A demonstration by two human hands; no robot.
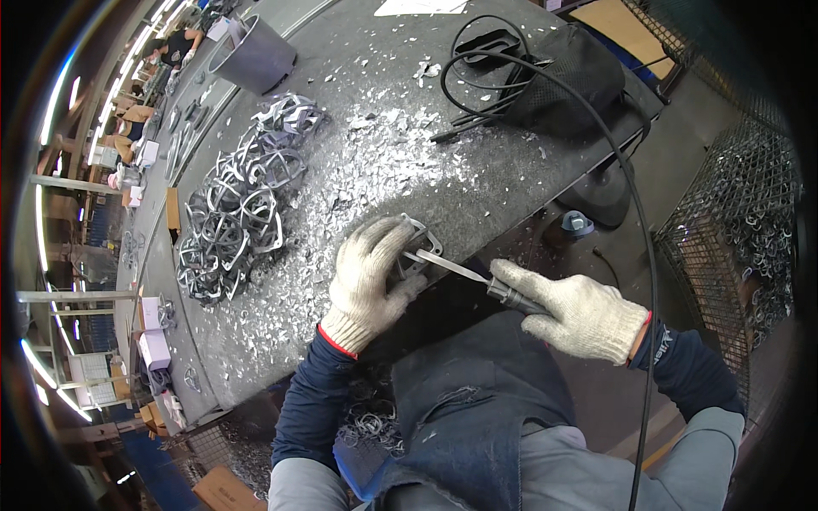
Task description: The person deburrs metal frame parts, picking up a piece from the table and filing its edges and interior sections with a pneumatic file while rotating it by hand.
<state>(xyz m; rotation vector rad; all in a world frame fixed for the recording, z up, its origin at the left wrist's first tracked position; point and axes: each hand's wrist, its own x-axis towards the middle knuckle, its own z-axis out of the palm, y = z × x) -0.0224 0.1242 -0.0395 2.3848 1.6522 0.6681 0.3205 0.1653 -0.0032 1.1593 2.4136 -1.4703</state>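
Observation:
My left hand, in a white knit glove, is closed on a small grey metal frame part at the table's near edge. In my right hand, gloved the same way, is a hand file with a dark handle. The file's flat blade points left, and its tip lies at the frame part's opening; whether it touches the metal I cannot tell. A large heap of similar metal frames lies on the table, left of my left hand. Silvery flakes are scattered beyond it.
A grey bucket stands at the far left of the table. A black bag with a looped black cable sits far right. Wire mesh bins full of metal parts stand at right. Other people work at the far left.

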